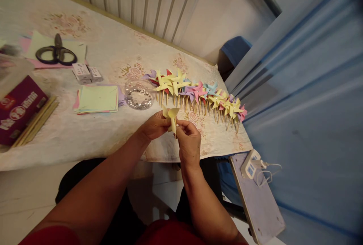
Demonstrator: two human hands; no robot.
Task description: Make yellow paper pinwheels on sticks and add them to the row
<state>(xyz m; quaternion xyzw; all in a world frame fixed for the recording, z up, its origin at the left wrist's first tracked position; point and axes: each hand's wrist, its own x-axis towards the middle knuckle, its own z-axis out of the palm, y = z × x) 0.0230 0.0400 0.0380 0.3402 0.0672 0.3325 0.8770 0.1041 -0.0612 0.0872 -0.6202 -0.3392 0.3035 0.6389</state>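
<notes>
A pale yellow paper pinwheel point(172, 113) is held up over the table's front edge between my two hands. My left hand point(155, 125) pinches its paper blades from the left side. My right hand point(189, 139) is closed at the pinwheel's lower right, its fingertips at the paper and a short bit of thin stick showing below them. The fingers hide part of the stick. Just beyond my hands, finished-looking pinwheels point(197, 90) in yellow, pink, purple, blue and red stand in a long cluster on thin sticks. A round clear dish point(139, 97) of small shiny metal pieces lies close by.
Left of the dish lies a stack of coloured paper point(98, 99), with small white boxes point(82, 72) behind it. Scissors point(56, 53) rest on more paper. A purple box point(21, 109) and wooden sticks point(36, 121) are far left. A power strip point(250, 165) sits lower right.
</notes>
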